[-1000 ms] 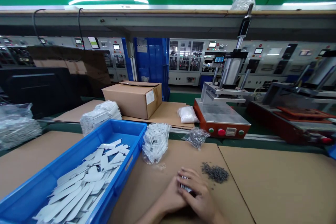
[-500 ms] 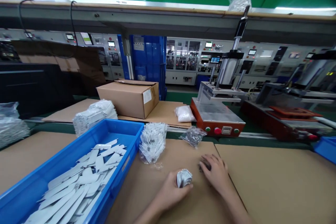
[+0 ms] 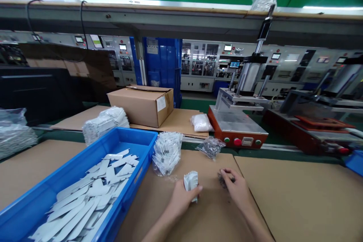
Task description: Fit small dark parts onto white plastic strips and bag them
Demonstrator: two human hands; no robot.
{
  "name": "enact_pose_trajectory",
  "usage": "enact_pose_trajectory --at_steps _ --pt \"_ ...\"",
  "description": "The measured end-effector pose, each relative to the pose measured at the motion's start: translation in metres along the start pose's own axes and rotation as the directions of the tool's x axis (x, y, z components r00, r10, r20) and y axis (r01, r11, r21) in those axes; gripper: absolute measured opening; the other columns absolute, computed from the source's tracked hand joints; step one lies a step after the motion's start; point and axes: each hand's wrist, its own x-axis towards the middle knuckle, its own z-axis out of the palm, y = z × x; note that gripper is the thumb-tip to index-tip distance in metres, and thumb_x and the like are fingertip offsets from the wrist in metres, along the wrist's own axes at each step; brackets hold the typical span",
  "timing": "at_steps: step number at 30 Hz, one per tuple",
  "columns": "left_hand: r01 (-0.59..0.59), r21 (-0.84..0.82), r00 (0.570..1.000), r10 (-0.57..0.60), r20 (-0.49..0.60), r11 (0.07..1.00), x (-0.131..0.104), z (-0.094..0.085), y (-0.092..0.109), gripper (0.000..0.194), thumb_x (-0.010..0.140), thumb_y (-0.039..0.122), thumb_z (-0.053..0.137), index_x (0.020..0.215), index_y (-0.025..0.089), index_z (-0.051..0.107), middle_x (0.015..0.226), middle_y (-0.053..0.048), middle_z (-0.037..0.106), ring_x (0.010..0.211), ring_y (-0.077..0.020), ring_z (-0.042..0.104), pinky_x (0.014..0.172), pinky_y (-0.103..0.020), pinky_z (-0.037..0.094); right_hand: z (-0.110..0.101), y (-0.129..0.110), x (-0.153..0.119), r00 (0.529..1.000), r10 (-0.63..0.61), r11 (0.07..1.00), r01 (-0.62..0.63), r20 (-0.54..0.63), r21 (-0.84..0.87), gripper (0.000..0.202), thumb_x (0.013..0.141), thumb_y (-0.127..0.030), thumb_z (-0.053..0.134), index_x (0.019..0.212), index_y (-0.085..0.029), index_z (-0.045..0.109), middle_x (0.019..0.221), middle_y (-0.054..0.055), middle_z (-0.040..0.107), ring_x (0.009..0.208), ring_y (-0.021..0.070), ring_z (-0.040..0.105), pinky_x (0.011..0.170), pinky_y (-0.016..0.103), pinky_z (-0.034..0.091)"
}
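Note:
A fanned stack of thin white plastic pieces (image 3: pixel 191 181) is gripped in my left hand (image 3: pixel 181 197), its upper ends rising above the thumb. My right hand (image 3: pixel 236 187) is over a small pile of tiny dark parts (image 3: pixel 222 180) on the cardboard. Its thumb and fingertips are pinched together at the pile's edge; whatever is between them is too small to make out. Behind the pile lies a clear bag of dark small parts (image 3: pixel 211 147). To the left stands a bag of white plastic pieces (image 3: pixel 167 153).
A blue bin (image 3: pixel 136 185) with loose white pieces stands on the left. Behind are a cardboard box (image 3: pixel 136 106), a white bag (image 3: pixel 201 122) and a press with a red base (image 3: pixel 241 136). Another press (image 3: pixel 309 132) stands farther right.
My left hand has shifted slightly left and up, and the stack in it is turned more upright. My right hand's fingers have drawn into a pinch, uncovering more of the dark pile.

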Motion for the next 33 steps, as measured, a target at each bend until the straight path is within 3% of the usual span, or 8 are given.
enact_pose_trajectory --at_steps 5,9,12,15,21,30,33 --pt "0.012 -0.04 1.0 -0.012 -0.002 0.999 0.002 0.001 -0.006 0.029 0.058 0.035 0.065 0.069 0.012 0.052 0.053 -0.001 0.058 0.047 -0.0117 0.052 0.044 -0.021 0.039 0.002 -0.003 -0.003 0.992 -0.08 0.944 0.108 0.098 -0.312 0.021 0.074 -0.037 0.047 0.078 -0.024 0.064 0.091 0.006 0.064 0.09 0.027 0.05 0.075 0.04 0.033" --pt "-0.02 -0.035 1.0 0.02 0.006 0.999 0.002 0.002 -0.008 0.028 0.058 0.036 0.065 0.068 0.012 0.053 0.051 0.0 0.058 0.046 -0.0117 0.053 0.045 -0.021 0.04 0.007 -0.003 -0.006 0.985 -0.075 0.934 0.123 0.155 -0.334 0.015 0.073 -0.03 0.048 0.074 -0.025 0.063 0.082 0.004 0.065 0.084 0.0253 0.052 0.076 0.042 0.032" --pt "0.005 -0.045 1.0 -0.005 -0.014 0.999 0.002 0.001 -0.006 0.029 0.057 0.036 0.065 0.07 0.012 0.053 0.051 0.0 0.058 0.047 -0.0125 0.054 0.044 -0.021 0.04 0.006 -0.001 -0.004 0.992 -0.047 0.977 0.071 0.121 -0.201 0.016 0.073 -0.031 0.048 0.071 -0.023 0.062 0.083 0.005 0.065 0.083 0.0242 0.053 0.077 0.04 0.034" --pt "0.026 -0.046 0.999 -0.026 -0.021 0.999 0.001 0.0 -0.003 0.029 0.057 0.036 0.066 0.069 0.013 0.053 0.051 0.001 0.058 0.046 -0.0121 0.053 0.043 -0.021 0.04 0.001 -0.002 -0.001 0.997 0.033 0.997 -0.037 0.067 0.063 0.021 0.072 -0.037 0.05 0.07 -0.019 0.06 0.084 0.007 0.063 0.083 0.023 0.055 0.074 0.033 0.04" --pt "0.028 -0.064 0.999 -0.03 -0.035 0.998 0.0 0.0 0.0 0.027 0.057 0.034 0.065 0.067 0.012 0.052 0.05 0.0 0.058 0.046 -0.0121 0.053 0.044 -0.021 0.04 -0.006 -0.007 0.005 0.968 0.223 0.816 -0.249 0.114 0.522 0.029 0.065 -0.044 0.057 0.07 -0.016 0.057 0.066 0.002 0.061 0.065 0.0179 0.057 0.059 0.025 0.044" --pt "0.03 -0.103 0.997 -0.038 -0.073 0.994 0.003 -0.002 -0.002 0.034 0.055 0.038 0.067 0.07 0.012 0.052 0.052 -0.001 0.058 0.047 -0.0129 0.054 0.046 -0.022 0.043 -0.001 -0.016 0.0 0.938 0.255 0.687 -0.348 0.237 0.638 0.027 0.06 -0.038 0.067 0.072 -0.016 0.056 0.063 0.0 0.06 0.067 0.0168 0.057 0.062 0.024 0.043" --pt "0.015 -0.102 0.997 -0.023 -0.077 0.995 0.003 -0.002 -0.002 0.033 0.056 0.038 0.066 0.07 0.012 0.052 0.052 -0.001 0.058 0.047 -0.0129 0.054 0.045 -0.022 0.042 -0.006 -0.027 -0.003 0.911 0.25 0.53 -0.413 0.329 0.741 0.025 0.062 -0.037 0.066 0.074 -0.017 0.056 0.069 0.002 0.06 0.071 0.0161 0.055 0.065 0.025 0.043"
